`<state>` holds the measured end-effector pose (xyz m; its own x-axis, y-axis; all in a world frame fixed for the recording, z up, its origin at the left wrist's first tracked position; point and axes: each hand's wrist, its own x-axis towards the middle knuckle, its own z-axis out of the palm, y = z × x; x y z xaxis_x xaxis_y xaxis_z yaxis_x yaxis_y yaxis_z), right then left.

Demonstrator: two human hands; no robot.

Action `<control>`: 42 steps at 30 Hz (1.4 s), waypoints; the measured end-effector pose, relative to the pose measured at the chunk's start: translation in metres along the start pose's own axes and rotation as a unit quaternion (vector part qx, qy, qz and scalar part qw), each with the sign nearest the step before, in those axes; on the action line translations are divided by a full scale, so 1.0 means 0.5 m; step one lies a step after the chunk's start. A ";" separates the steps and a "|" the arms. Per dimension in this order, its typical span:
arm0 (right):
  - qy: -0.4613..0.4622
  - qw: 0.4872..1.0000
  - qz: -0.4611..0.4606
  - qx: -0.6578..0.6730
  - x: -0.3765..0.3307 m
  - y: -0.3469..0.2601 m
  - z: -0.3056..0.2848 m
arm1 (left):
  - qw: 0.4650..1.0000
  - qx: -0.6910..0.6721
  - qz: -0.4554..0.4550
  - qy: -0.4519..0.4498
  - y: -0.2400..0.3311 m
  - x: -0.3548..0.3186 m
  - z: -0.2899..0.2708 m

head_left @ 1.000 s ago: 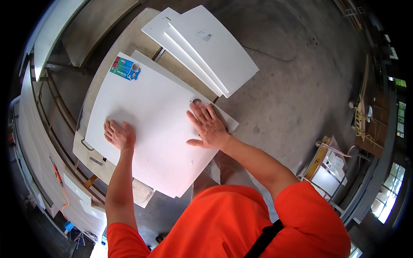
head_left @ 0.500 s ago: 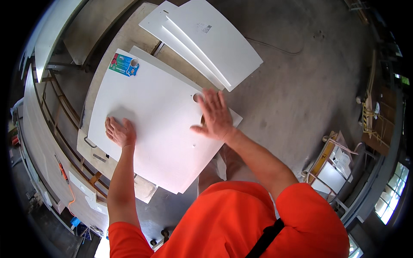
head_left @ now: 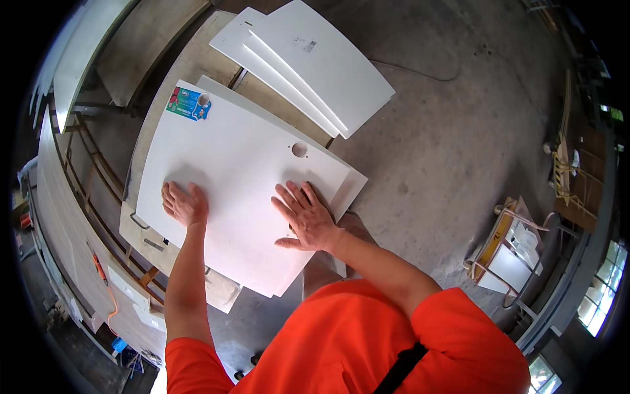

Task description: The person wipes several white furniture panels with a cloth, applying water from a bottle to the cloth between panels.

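A white panel (head_left: 230, 197) lies flat in front of me, with another panel showing beneath its far and right edges. Near its far left corner is a blue-green label (head_left: 189, 104) beside a round hole. A second round hole (head_left: 299, 150) sits close to the far right edge. My left hand (head_left: 184, 202) rests on the left part of the panel, fingers apart and nothing in it. Spread flat near the right edge, my right hand (head_left: 303, 220) is over the panel's surface, also holding nothing; whether the palm presses down cannot be told.
Beyond lie several stacked white panels (head_left: 321, 59) on a worn worktable (head_left: 167, 62). On the left stand a metal frame (head_left: 92, 154) and a long board with an orange-handled tool (head_left: 98, 266). A cart (head_left: 505, 253) holding white pieces stands on the right.
My right hand has moved from beside the far right hole toward me, uncovering that hole. My left hand stays in its place on the panel.
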<state>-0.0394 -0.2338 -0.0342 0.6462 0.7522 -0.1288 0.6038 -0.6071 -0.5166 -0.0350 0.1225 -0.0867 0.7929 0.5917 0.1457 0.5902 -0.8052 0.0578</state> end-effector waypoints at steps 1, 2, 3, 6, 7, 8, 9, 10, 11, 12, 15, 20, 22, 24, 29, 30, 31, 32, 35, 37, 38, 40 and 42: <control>0.013 1.000 0.014 0.005 0.002 0.015 -0.012 | 1.000 -0.005 0.004 0.007 -0.001 0.001 0.001; 0.025 0.999 0.027 0.011 0.007 0.041 -0.032 | 1.000 -0.008 0.007 0.013 -0.005 -0.001 0.002; 0.060 0.997 0.047 -0.010 0.019 0.078 -0.056 | 1.000 -0.010 0.011 0.019 -0.011 -0.002 0.004; 0.076 0.994 0.059 -0.044 0.034 0.147 -0.088 | 1.000 -0.015 0.018 0.007 -0.001 -0.001 0.004; 0.045 0.997 0.034 -0.046 0.028 0.136 -0.086 | 1.000 -0.017 0.014 0.005 0.001 -0.003 0.002; 0.015 0.999 0.014 -0.047 0.024 0.124 -0.081 | 1.000 -0.017 0.014 0.003 0.002 -0.002 -0.002; 0.012 0.999 -0.013 -0.031 0.021 0.126 -0.081 | 1.000 -0.018 0.013 0.000 0.002 -0.004 -0.002; 0.005 0.999 -0.022 -0.043 0.044 0.125 -0.085 | 1.000 -0.012 0.018 0.004 0.003 0.001 0.001; -0.004 0.998 -0.033 -0.053 0.073 0.126 -0.098 | 1.000 -0.006 0.021 0.008 0.004 -0.004 0.003; -0.012 0.997 -0.044 -0.064 0.107 0.128 -0.109 | 1.000 0.001 0.023 0.011 0.002 -0.005 0.004; 0.011 0.997 -0.077 -0.027 0.188 0.110 -0.113 | 0.999 -0.017 0.028 0.030 -0.005 -0.008 0.007; 0.017 0.994 -0.108 -0.002 0.038 0.179 -0.121 | 0.999 -0.018 0.021 0.028 0.013 -0.015 -0.014; -0.002 0.994 -0.111 -0.011 0.082 0.167 -0.116 | 0.999 -0.006 0.021 0.039 0.007 -0.015 -0.007; -0.002 0.994 -0.110 -0.020 0.207 0.146 -0.127 | 0.999 -0.014 0.021 0.032 0.008 -0.001 -0.004; 0.023 0.992 -0.126 0.016 0.115 0.164 -0.100 | 0.999 -0.025 0.015 0.034 0.018 -0.017 -0.016; 0.024 0.994 -0.109 0.007 0.105 0.173 -0.109 | 0.999 -0.021 0.012 0.032 0.020 -0.016 -0.014; 0.027 0.995 -0.094 0.001 0.103 0.171 -0.121 | 0.999 -0.014 0.009 0.033 0.017 -0.014 -0.016; 0.031 0.996 -0.078 -0.006 0.105 0.164 -0.128 | 1.000 -0.014 0.005 0.024 0.012 -0.013 -0.014; 0.053 0.996 -0.062 -0.042 0.247 0.118 -0.109 | 1.000 -0.019 0.000 0.015 0.016 -0.004 -0.005; 0.012 0.996 -0.058 -0.071 0.240 0.085 -0.091 | 1.000 -0.026 0.004 0.014 0.014 -0.008 -0.009; -0.022 0.996 -0.073 -0.052 0.187 0.062 -0.071 | 1.000 -0.023 0.000 0.011 0.010 -0.012 -0.010; -0.087 0.991 -0.101 -0.018 0.084 0.029 -0.046 | 1.000 -0.023 -0.009 0.009 0.011 -0.014 -0.010; -0.061 0.994 -0.087 -0.028 0.073 0.053 -0.051 | 0.999 -0.028 -0.004 0.017 0.011 -0.017 -0.009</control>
<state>0.0119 -0.2291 -0.0312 0.4706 0.8703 -0.1454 0.7284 -0.4761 -0.4926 -0.0392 0.1126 -0.0832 0.7814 0.5978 0.1787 0.5871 -0.8015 0.1139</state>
